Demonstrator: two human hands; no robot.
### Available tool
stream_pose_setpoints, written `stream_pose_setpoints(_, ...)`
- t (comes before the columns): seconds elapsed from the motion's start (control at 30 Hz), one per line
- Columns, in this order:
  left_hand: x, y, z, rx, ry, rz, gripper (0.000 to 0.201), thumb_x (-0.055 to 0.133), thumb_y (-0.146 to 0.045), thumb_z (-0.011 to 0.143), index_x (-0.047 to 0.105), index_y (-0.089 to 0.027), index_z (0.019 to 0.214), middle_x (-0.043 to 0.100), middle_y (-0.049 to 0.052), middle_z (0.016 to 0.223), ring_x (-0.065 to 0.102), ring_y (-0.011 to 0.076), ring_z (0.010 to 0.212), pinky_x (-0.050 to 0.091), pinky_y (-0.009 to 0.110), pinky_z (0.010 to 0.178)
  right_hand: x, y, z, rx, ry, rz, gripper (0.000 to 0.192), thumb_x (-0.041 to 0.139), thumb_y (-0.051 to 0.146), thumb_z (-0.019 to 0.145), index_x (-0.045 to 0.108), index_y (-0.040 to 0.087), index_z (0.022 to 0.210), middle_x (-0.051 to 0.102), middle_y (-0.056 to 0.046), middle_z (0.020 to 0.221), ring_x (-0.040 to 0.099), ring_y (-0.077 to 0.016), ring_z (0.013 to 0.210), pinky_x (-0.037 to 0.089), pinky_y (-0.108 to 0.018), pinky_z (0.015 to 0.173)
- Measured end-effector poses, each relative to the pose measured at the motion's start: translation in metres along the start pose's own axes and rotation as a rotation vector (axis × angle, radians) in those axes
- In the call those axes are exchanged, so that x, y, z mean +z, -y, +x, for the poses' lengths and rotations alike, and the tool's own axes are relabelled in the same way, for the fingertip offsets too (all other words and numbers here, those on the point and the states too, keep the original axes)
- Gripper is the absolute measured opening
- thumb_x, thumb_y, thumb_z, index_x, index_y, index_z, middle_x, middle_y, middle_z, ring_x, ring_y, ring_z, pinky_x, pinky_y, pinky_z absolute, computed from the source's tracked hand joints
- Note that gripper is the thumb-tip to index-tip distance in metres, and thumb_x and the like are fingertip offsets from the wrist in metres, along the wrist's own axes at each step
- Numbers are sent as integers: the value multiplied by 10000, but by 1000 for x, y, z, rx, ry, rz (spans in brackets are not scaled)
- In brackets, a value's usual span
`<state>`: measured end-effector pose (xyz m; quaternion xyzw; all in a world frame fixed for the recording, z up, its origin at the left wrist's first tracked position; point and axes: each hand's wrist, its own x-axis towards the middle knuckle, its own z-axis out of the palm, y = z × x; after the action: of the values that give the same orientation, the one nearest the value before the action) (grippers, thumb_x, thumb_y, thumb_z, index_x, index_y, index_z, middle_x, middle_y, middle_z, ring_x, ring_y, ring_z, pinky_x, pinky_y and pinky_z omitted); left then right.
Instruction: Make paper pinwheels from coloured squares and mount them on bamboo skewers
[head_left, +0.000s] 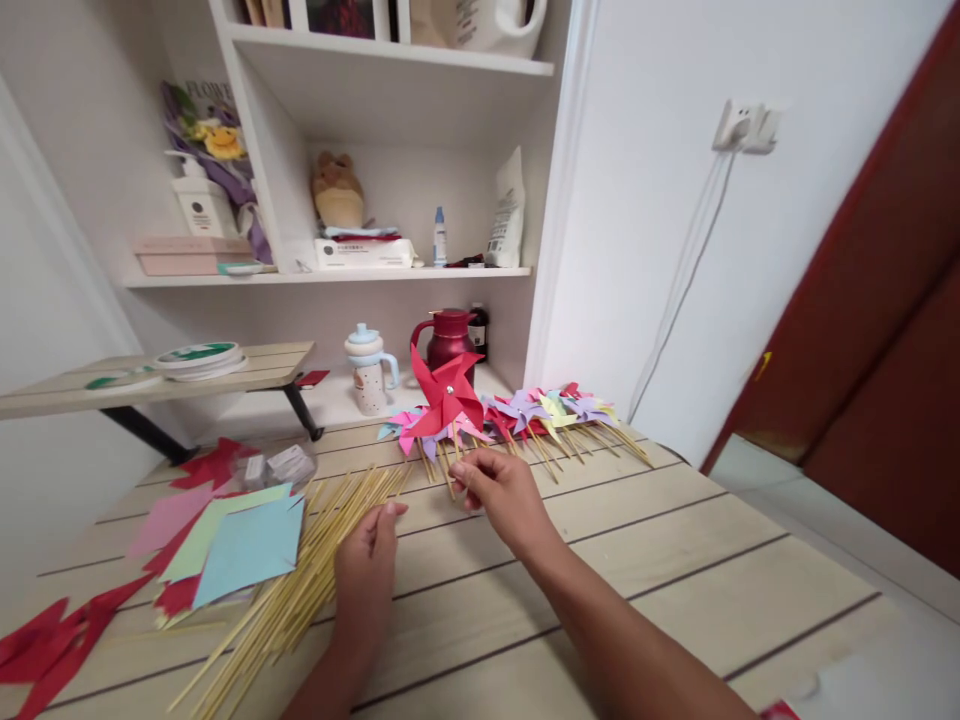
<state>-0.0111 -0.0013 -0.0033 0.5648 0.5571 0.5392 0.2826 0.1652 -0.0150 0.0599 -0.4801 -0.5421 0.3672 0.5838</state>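
Note:
Pinched in the fingers of my right hand [499,492] is the wooden stick of a red paper pinwheel [442,392], which stands upright with its blades facing me. My left hand [371,550] is curled closed beside a loose bundle of thin wooden sticks [300,590]; nothing shows sticking out of its fingers. Behind the red pinwheel, several finished pinwheels [525,408] in pink, purple, yellow and red lie in a row, their sticks towards me. Left of the bundle is a pile of paper squares with a light blue sheet [251,548] on top, slit at its corners.
Red cut paper pieces [64,635] lie at the left of the slatted table [660,600]. Small clear boxes [289,465] sit behind the paper. A low raised stand [262,362] is at back left. A cup [369,375] and a red jug [450,335] stand under the shelf [337,277].

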Motion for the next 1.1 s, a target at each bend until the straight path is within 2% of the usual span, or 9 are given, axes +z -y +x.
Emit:
stream_pose_setpoints(0.1, -1, 1, 4, 48, -4, 28, 450, 514, -541, 818, 760, -167, 870, 780, 104, 905, 708, 297, 927, 517, 376, 832, -9, 0, 5, -4, -41, -18, 288, 648, 434, 796, 640, 186, 652, 643, 4, 622, 533, -110, 470, 417, -239, 477)
stream_pose_setpoints(0.3, 0, 5, 1, 133, 82, 162, 451, 433, -486, 908, 755, -172, 907, 788, 98, 872, 731, 270, 838, 530, 353, 771, -33, -5, 14, -6, -141, -52, 356, 685, 524, 775, 664, 177, 695, 667, -6, 656, 533, -102, 461, 393, -229, 460)
stream_pose_setpoints(0.47, 4, 11, 3, 169, 120, 207, 390, 435, -424, 929, 757, -204, 922, 793, 81, 915, 735, 241, 872, 520, 316, 776, -53, -15, 26, 16, -214, -144, 382, 663, 541, 802, 634, 180, 682, 679, -11, 671, 541, -102, 485, 383, -220, 450)
stream_pose_setpoints(0.53, 4, 12, 5, 183, 147, 220, 370, 439, -403, 928, 756, -213, 926, 794, 79, 931, 733, 240, 878, 509, 313, 774, -70, -20, 34, 47, -260, -219, 385, 631, 531, 841, 636, 176, 694, 677, -13, 673, 553, -108, 501, 402, -225, 458)
stream_pose_setpoints(0.63, 6, 13, 8, 190, 188, 235, 346, 447, -381, 926, 756, -224, 922, 794, 77, 935, 726, 238, 878, 489, 305, 768, -112, -26, 44, 134, -336, -388, 330, 590, 459, 918, 667, 158, 808, 683, -23, 747, 598, -122, 567, 462, -240, 509)
stream_pose_setpoints(0.73, 7, 11, 9, 188, 238, 246, 314, 468, -358, 918, 754, -233, 887, 792, 66, 887, 716, 224, 844, 470, 282, 745, -163, -32, 42, 266, -394, -594, 278, 594, 390, 962, 651, 151, 1092, 690, -55, 1031, 673, -165, 824, 572, -343, 729)
stream_pose_setpoints(0.83, 9, 10, 10, 185, 290, 265, 293, 490, -357, 908, 746, -234, 841, 781, 54, 825, 703, 211, 790, 447, 263, 713, -203, -41, 32, 415, -405, -768, 328, 608, 354, 960, 607, 182, 1239, 635, -91, 1248, 656, -224, 1035, 566, -433, 870)
stream_pose_setpoints(0.93, 10, 9, 11, 185, 335, 292, 294, 494, -363, 906, 738, -231, 811, 766, 51, 785, 691, 209, 766, 431, 255, 694, -222, -54, 23, 499, -364, -893, 340, 611, 348, 958, 600, 182, 1254, 627, -94, 1266, 651, -231, 1053, 563, -442, 881)
stream_pose_setpoints(1.1, 9, 10, 13, 191, 398, 342, 289, 499, -361, 892, 728, -226, 779, 750, 49, 749, 671, 215, 743, 419, 260, 673, -222, -68, 26, 532, -305, -1087, 339, 609, 345, 960, 598, 185, 1259, 623, -96, 1274, 649, -229, 1056, 562, -442, 884)
